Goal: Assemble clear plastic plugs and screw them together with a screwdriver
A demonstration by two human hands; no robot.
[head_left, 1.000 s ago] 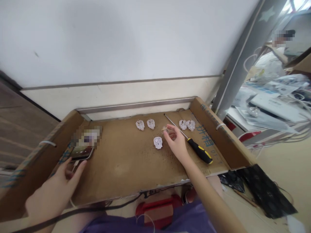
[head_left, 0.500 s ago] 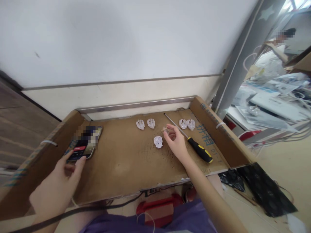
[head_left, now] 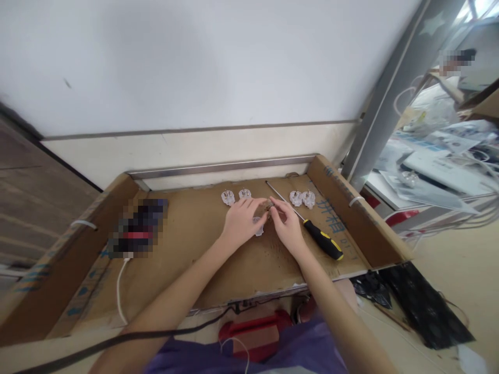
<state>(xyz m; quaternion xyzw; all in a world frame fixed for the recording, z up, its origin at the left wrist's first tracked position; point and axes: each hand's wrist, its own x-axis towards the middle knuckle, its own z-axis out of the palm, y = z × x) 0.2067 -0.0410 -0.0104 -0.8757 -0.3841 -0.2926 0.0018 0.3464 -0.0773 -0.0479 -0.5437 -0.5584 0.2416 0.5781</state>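
Note:
Both of my hands meet over the middle of a cardboard tray [head_left: 195, 270]. My left hand [head_left: 241, 221] lies with curled fingers over a white plug part [head_left: 258, 228], mostly hiding it. My right hand [head_left: 286, 226] pinches a small brownish piece [head_left: 268, 205] at its fingertips, right against the left hand's fingers. Two white plug parts [head_left: 228, 197] lie just behind the left hand, and two more [head_left: 301, 198] sit behind the right. A screwdriver with a black and yellow handle [head_left: 323, 245] lies beside my right hand, its thin shaft pointing to the back.
A phone [head_left: 136, 228] with a white cable [head_left: 119, 291] rests at the tray's left. Raised cardboard walls [head_left: 362, 213] close the tray on both sides, a white wall behind. A grey metal post [head_left: 390, 88] and a cluttered bench with cables stand at right.
My left hand has left the phone and swung right across the tray to the plug part in the middle, meeting my right hand. The right hand has barely moved.

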